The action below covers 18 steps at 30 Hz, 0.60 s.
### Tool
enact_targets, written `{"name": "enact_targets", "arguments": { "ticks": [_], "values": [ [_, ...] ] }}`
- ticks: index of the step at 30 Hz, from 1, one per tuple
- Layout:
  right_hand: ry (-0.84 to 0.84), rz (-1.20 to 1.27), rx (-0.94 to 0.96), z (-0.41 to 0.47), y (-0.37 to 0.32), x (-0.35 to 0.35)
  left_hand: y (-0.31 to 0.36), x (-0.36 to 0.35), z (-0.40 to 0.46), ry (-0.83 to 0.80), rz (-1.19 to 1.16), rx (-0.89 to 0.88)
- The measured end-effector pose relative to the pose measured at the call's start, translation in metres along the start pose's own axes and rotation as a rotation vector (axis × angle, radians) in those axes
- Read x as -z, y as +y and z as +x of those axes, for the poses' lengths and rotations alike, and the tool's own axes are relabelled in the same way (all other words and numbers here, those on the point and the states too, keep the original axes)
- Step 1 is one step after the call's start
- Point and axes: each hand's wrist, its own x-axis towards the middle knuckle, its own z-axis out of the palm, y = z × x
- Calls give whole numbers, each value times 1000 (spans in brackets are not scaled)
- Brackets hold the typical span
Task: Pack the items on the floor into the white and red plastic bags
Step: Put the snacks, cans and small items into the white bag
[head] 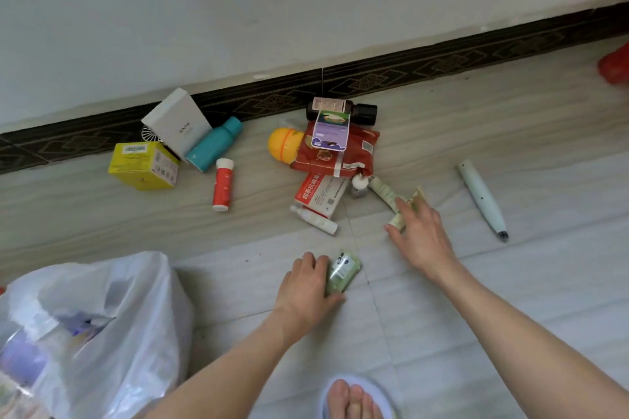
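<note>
Step now: picking small things up off the floor [510, 299] to go in a bag
Left hand [306, 286]: its fingers and thumb curl round a small green pack [342, 274] that lies on the floor
Right hand [420, 233]: its fingers are spread over a pale green tube [391, 196] and touch it, and I cannot tell if it has a real hold
White bag [102, 316]: down at the left, near the left arm, its mouth open, with some things inside
Red bag [616, 65]: only a bit shows at the far right edge, well apart from both hands
Still on the floor: a yellow box [144, 165], a white box [177, 124], a teal bottle [214, 144], a red and white tube [223, 185], a red packet [337, 155], a dark bottle [340, 109] and a white pen-shaped tool [481, 197]
Next move, I think: lift the green pack and carry it left to the mouth of the white bag, then drop it in
What it needs: a firm hold, and the bag mouth must not flop shut
How far along: I think lots is left to pack
</note>
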Motion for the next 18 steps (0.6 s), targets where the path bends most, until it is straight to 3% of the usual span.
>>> {"name": "enact_targets", "arguments": {
  "ticks": [6, 13, 18],
  "values": [
    [73, 28, 36, -8, 8, -25, -13, -7, 6, 86, 16, -73],
    [166, 198, -214, -3, 11, -30, -26, 2, 6, 65, -303, -9],
    [168, 507, -392, -22, -15, -22, -22, 47, -3, 66, -277, -87]
  ]
}}
